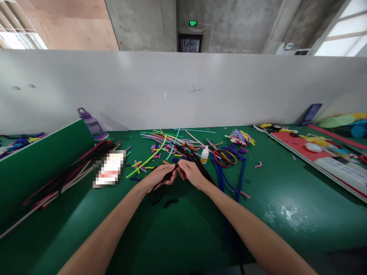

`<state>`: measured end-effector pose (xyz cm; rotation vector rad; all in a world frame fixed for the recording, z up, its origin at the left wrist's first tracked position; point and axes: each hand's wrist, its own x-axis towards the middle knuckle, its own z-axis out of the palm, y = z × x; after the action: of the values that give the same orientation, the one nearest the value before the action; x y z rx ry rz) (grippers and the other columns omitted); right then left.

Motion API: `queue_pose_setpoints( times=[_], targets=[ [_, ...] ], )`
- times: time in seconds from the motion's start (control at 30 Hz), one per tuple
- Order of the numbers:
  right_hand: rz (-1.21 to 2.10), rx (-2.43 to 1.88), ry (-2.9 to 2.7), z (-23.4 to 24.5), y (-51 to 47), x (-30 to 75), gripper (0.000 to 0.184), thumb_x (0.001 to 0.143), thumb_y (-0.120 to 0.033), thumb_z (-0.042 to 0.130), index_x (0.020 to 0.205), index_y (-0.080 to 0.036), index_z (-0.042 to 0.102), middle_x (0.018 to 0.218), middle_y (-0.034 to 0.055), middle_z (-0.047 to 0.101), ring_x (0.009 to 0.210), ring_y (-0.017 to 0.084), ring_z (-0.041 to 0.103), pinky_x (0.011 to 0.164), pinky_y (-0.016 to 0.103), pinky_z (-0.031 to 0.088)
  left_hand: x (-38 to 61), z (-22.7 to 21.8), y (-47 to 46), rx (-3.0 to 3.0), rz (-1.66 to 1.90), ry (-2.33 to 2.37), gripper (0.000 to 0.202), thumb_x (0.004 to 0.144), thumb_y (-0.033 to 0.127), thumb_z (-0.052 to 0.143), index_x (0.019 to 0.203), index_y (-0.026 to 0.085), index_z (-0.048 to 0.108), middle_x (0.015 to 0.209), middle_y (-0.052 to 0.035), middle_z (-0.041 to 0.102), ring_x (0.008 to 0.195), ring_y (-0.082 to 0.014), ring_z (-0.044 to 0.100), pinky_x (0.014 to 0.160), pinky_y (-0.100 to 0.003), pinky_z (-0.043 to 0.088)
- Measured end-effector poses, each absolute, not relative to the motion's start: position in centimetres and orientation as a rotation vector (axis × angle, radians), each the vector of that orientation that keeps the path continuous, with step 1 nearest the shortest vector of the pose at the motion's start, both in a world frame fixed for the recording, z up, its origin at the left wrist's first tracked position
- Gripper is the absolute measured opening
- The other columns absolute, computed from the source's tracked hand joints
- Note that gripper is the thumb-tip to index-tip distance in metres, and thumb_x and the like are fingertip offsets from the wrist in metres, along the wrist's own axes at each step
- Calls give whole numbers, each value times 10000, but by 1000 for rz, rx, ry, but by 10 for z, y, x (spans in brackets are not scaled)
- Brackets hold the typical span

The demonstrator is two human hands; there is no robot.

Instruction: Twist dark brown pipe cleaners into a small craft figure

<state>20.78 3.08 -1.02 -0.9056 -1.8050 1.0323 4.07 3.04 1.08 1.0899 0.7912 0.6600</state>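
A thin black pipe cleaner runs between my two hands over the green table; a loop of the black pipe cleaner [155, 203] hangs below the left one. My left hand [161, 178] is closed round it with bent fingers. Fingertips of my right hand [191, 172] pinch the same strand close beside the left fingertips. Just below lies a short fuzzy black piece [171, 203]. Beyond the right hand stand a small white glue bottle [204, 156] and scissors [226, 157] with red and yellow handles. Long blue pipe cleaners [220, 176] lie to the right.
Many coloured pipe cleaners [164, 139] are heaped ahead, with a pastel cluster [241, 137] farther right. At left, a green board [51, 160] leans near a purple bottle [93, 126] and dark strands. A red-and-white box [321, 160] sits right. A white partition [143, 91] closes the back.
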Motion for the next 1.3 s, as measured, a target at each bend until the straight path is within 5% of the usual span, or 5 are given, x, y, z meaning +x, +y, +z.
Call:
queue_pose_setpoints(
  times=[0.5,1.03,1.2,1.3],
  targets=[
    [553,-1089,-2156,-5,26,212,216,938,-344,395,808,-203,496,664,0,539,579,135,480,544,245,214,43,9,31,1076,664,854,341,803,412,597,649,125,498,547,17,488,455,-63,405,427,-182,273],
    [436,-1108,-2197,-1,25,215,312,980,-315,258,823,-202,502,678,-2,563,594,137,507,560,231,279,42,4,33,1073,656,789,393,815,449,582,625,126,464,526,22,464,424,-46,354,418,-186,214],
    [425,-1107,-2179,-2,25,216,244,930,-187,309,1069,-206,509,826,22,641,684,164,581,625,243,358,41,3,33,1064,670,786,386,837,446,557,642,122,476,533,16,465,434,-54,372,424,-190,228],
    [380,-1065,-2241,-3,24,215,385,874,-133,356,1234,-208,470,951,49,671,798,189,612,695,260,396,41,3,34,1059,686,790,386,841,450,549,643,126,475,537,14,466,438,-59,377,424,-193,236]
  ],
)
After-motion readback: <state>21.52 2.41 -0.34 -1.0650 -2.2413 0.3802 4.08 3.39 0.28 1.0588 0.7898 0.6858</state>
